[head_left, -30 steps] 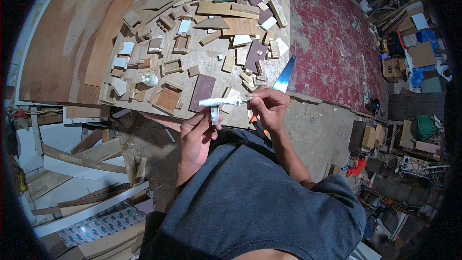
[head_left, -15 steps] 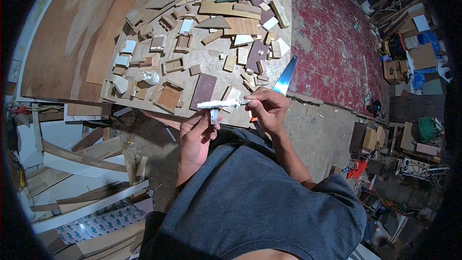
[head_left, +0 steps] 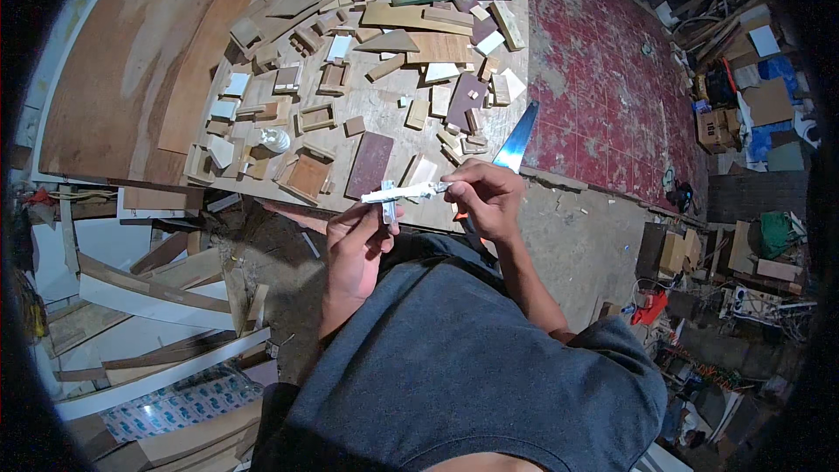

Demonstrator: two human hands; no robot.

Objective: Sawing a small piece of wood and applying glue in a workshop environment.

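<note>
My right hand point(head_left: 491, 196) pinches one end of a thin stick point(head_left: 411, 193) coated in white paste. The stick points left, its far end against a small pale piece point(head_left: 389, 213) that my left hand point(head_left: 357, 243) grips between thumb and fingers. The small piece looks whitish and shiny; its kind is unclear. Both hands are raised just off the near edge of the worktable point(head_left: 336, 203). Beside my right hand a handsaw point(head_left: 517, 142) shows its blade, with part of an orange handle below.
Wood offcuts and small wooden boxes point(head_left: 315, 118) cover much of the table. A small white container point(head_left: 274, 140) stands among them at left. A brown board point(head_left: 370, 164) lies near the front edge. Stacked timber point(head_left: 157, 297) fills the lower left, and a worn red surface point(head_left: 603, 79) adjoins at right.
The coated stick has tilted, its left end now slightly lower against the small piece. Both hands have stayed nearly in place.
</note>
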